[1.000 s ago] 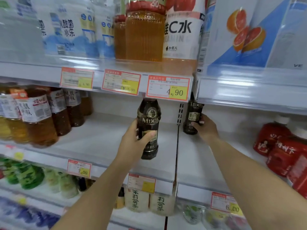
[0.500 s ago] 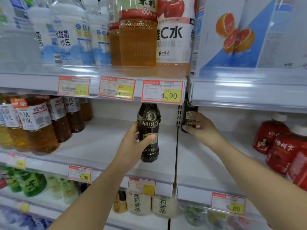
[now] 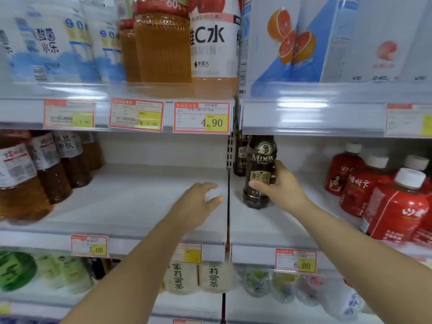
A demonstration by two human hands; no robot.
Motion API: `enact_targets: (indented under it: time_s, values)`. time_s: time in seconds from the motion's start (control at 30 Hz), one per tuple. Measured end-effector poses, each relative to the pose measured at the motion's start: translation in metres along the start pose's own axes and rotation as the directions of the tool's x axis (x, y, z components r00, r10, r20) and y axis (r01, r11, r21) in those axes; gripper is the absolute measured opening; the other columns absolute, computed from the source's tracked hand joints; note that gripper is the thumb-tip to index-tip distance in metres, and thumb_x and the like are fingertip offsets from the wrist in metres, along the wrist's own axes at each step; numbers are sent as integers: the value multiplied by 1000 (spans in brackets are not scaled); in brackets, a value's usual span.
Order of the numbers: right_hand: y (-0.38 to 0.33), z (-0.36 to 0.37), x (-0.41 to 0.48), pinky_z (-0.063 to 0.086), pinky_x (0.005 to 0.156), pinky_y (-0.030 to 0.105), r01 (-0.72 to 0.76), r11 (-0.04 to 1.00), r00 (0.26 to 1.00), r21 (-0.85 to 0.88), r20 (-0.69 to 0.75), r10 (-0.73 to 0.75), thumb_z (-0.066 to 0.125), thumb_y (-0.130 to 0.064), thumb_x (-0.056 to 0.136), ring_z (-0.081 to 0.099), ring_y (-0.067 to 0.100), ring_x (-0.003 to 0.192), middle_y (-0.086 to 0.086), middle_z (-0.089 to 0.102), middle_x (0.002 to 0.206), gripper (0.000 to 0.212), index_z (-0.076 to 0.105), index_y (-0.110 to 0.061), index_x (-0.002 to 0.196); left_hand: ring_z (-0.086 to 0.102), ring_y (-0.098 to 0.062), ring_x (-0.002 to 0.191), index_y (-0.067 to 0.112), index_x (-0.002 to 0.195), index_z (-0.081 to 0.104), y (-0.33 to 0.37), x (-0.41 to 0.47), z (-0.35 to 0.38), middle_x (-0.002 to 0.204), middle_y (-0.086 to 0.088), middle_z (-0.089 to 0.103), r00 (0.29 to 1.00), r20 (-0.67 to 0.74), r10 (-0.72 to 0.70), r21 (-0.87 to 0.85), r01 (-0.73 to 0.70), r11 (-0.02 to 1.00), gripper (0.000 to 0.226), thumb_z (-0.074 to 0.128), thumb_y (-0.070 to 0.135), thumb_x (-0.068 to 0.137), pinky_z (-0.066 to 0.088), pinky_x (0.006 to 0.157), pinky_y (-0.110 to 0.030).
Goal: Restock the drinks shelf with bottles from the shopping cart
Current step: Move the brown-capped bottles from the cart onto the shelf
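The bottle [image 3: 260, 160] has changed hands. Half a second ago the left hand [image 3: 196, 204] held it in front of the left bay; now the right hand [image 3: 280, 188] grips it around the lower label, thumb in front. It is upright in the right bay, its base at the shelf [image 3: 268, 228] or just above it; I cannot tell which. The left hand is loosely curled, holds nothing and hovers left of the divider [image 3: 230, 155]. The back bottle [image 3: 240, 157], which the right hand was placing before, now stands alone just behind. Red bottles [image 3: 395, 206] stand further right. I judge the second bottle is nearly placed.
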State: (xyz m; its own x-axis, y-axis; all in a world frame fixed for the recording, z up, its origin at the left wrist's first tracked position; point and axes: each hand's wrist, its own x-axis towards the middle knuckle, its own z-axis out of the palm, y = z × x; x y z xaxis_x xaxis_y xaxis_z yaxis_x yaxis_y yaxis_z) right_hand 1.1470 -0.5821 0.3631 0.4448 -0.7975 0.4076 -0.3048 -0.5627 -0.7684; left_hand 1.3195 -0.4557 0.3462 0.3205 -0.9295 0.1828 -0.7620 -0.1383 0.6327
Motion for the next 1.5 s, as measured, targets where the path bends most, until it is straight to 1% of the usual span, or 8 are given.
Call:
enact_targets:
  time_s: [0.17, 0.33, 0.53, 0.9, 1.07, 1.3, 1.4, 1.5]
  values:
    - [23, -2, 33, 44, 85, 31, -111, 994, 990, 5, -89, 111, 75, -20, 76, 58, 27, 110, 9, 59, 123, 67, 38, -11, 131, 41, -10, 128, 22, 134, 48, -18, -1, -3, 140, 6, 45, 988, 147, -37, 117, 20, 993, 45, 54, 38, 92, 27, 96, -17]
    - [31, 2, 50, 43, 95, 35, -165, 985, 978, -47, -136, 157, 72, -16, 79, 52, 28, 119, 10, 52, 134, 88, 14, -14, 146, 42, -9, 127, 25, 132, 49, -20, -1, -1, 139, 9, 47, 998, 58, -37, 129, 29, 991, 43, 55, 38, 91, 30, 101, -22]
    - [48, 7, 60, 43, 87, 33, -190, 963, 977, -192, -131, 167, 69, -16, 81, 53, 32, 115, 13, 56, 128, 69, 30, -9, 137, 44, -8, 126, 27, 130, 51, -20, -3, 2, 137, 11, 49, 999, -1, -33, 104, 32, 994, 40, 55, 36, 91, 33, 103, -24]
    - [62, 17, 97, 39, 93, 31, -221, 948, 973, -227, -113, 200, 66, -14, 84, 48, 32, 121, 17, 53, 130, 64, 31, -6, 137, 47, -7, 122, 30, 129, 51, -20, 0, 8, 133, 14, 53, 998, -65, -13, 167, 23, 986, 38, 52, 36, 92, 36, 104, -25]
    - [51, 8, 79, 40, 95, 32, -272, 929, 958, -253, 22, 286, 70, -26, 81, 44, 32, 125, 17, 44, 138, 83, 19, 1, 141, 56, -7, 109, 27, 121, 59, -13, -8, 8, 119, 12, 62, 957, -278, 81, 238, -13, 971, 28, 52, 29, 93, 43, 89, -24]
    - [-26, 14, -41, 40, 84, 17, 260, 946, 961, -192, 146, -234, 66, -24, 83, 57, 7, 102, -10, 61, 108, 41, 57, -19, 122, 64, -14, 79, 14, 101, 68, -15, -79, 12, 96, 4, 69, 753, -552, 359, 290, -230, 929, 25, 46, 19, 90, 52, 72, -27]
    - [-60, 46, -103, 48, 80, 24, 540, 836, 830, -97, 223, -510, 63, -21, 86, 60, 7, 90, -8, 67, 96, 21, 66, -19, 107, 60, -14, 76, 11, 97, 68, -38, -129, 15, 91, 0, 68, 739, -601, 303, 245, -191, 951, 26, 44, 16, 89, 49, 65, -28]
    - [-70, 98, -149, 51, 75, 28, 683, 730, 679, -12, 381, -628, 60, -20, 85, 62, 15, 87, -5, 68, 92, 18, 67, -18, 101, 58, -13, 76, 10, 98, 68, -78, -183, 20, 90, -2, 68, 759, -623, 189, 228, -56, 972, 26, 44, 17, 91, 48, 63, -26]
